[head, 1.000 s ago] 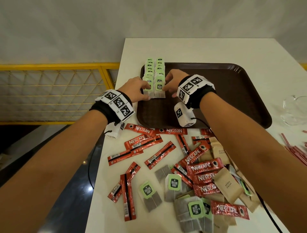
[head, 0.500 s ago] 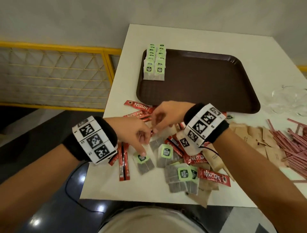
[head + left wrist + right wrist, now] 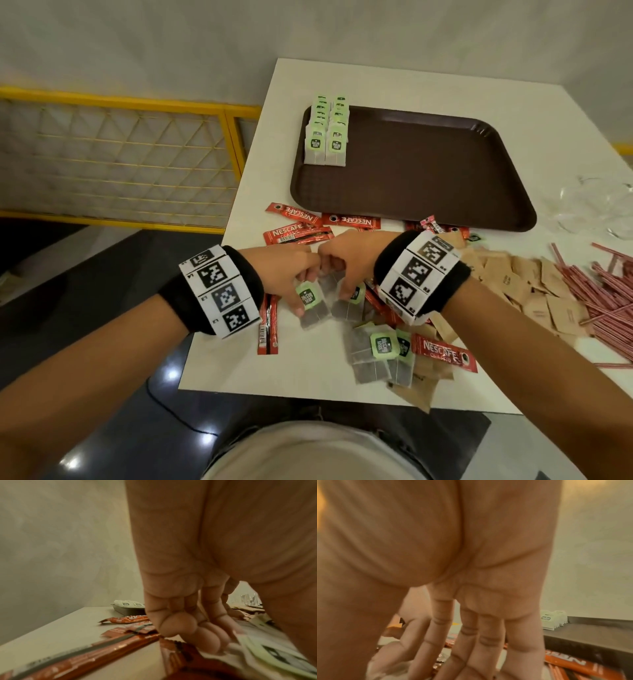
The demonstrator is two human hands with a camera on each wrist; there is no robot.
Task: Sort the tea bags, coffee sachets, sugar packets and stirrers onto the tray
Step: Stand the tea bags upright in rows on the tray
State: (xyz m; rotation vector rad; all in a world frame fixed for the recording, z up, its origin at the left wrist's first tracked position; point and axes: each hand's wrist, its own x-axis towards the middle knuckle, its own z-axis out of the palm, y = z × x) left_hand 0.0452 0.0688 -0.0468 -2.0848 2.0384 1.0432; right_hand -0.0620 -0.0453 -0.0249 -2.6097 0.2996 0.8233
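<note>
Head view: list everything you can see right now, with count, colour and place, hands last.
tray: one, dark brown, far half of the table.
table: one, white.
tea bags on tray: two rows, green tags, tray's far-left corner; count unclear.
loose tea bags: several, green tags, near edge.
coffee sachets: many, red, between tray and hands.
sugar packets: many, tan, right of the hands.
stirrers: pile, red, far right.
glassware: clear, right of tray.
railing: yellow, left.
left hand: pinching a tea bag.
right hand: fingers on another tea bag.
</note>
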